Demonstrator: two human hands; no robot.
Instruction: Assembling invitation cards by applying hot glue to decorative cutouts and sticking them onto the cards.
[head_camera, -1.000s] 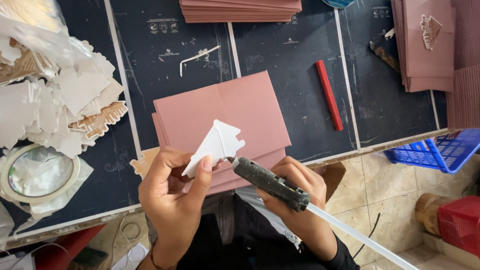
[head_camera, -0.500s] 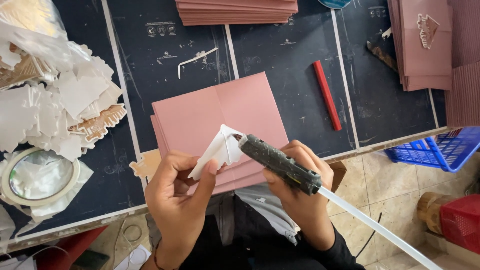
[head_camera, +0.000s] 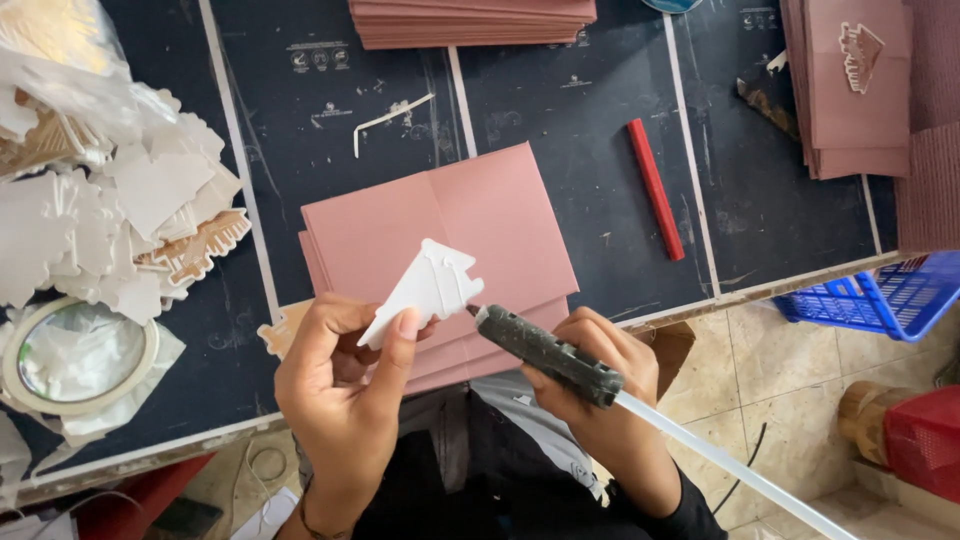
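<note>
The left hand is raised over the table's near edge, palm turned toward the person, thumb and fingers pinched together on a white die-cut shape; the shape stands tilted, its pointed end up and to the right, above the stack of pink folded cards. The right hand is wrapped closed around a dark glue gun, wrist bent inward, a translucent glue stick trailing out behind it toward the lower right; the gun's nozzle points up-left and sits just beside the white shape's lower edge, whether touching cannot be told. On the dark table, a red stick lies to the right of the cards; a heap of white cut-outs and a roll of tape lie at the left.
</note>
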